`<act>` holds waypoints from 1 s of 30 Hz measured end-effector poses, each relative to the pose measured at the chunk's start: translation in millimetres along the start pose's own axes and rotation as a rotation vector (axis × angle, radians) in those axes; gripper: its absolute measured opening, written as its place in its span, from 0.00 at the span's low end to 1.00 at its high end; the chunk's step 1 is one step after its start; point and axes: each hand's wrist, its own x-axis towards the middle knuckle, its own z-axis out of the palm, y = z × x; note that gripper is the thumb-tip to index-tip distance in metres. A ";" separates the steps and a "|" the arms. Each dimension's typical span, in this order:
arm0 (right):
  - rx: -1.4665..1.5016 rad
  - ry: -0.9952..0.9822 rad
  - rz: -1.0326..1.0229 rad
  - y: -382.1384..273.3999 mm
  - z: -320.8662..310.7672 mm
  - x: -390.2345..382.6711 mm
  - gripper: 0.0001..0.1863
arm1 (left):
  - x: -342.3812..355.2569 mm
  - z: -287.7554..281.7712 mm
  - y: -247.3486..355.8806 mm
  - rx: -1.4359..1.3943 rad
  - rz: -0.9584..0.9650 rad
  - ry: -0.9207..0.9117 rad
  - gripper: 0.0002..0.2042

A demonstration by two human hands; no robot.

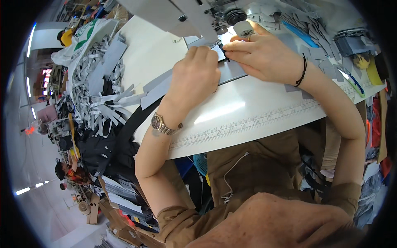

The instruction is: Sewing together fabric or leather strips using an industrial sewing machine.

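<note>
A thin grey fabric strip point(231, 70) is pinched flat by the left hand point(196, 76) and right hand point(258, 51) at the sewing machine point(198, 16). It is judged light and limp, best held near its edges.

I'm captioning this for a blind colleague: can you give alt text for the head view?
A person's left hand and right hand press a grey fabric strip flat beneath the needle of a white sewing machine on a white worktable. A heap of grey fabric strips lies to the left.
</note>
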 end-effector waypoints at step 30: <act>-0.053 -0.254 -0.019 -0.3 -11.6 6.6 0.11 | -6.3 10.8 -9.2 -0.065 0.094 0.138 0.12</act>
